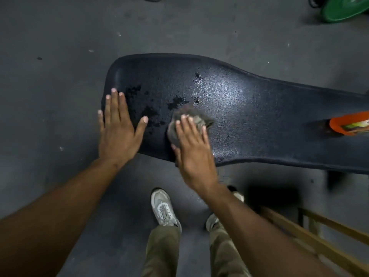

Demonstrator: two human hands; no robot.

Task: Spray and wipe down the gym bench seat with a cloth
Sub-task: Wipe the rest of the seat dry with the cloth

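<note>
Bench seat [239, 108] of dark textured padding fills the middle of the head view, running from a rounded wide end at left to a narrower part that leaves the picture at right, above a grey floor [60, 47]. Wet dark patches [151, 114] and fine droplets mark the wide end of the padding. The left hand [117, 132] lies flat on the seat's left edge, palm down, fingers [113, 102] spread wide and holding nothing. The right hand [192, 148] presses a crumpled grey cloth [191, 116] onto the seat just right of the wet patches, fingers laid over the cloth and only slightly parted. An orange container [349, 124], blurred and cut off by the right edge, lies on the narrower part of the seat, well apart from both hands. Below, two pale sneakers [163, 208] and olive trouser legs [161, 252] stand on the floor. A green disc [345, 9] sits at the top right corner, and a wooden frame [319, 236] shows at lower right.
</note>
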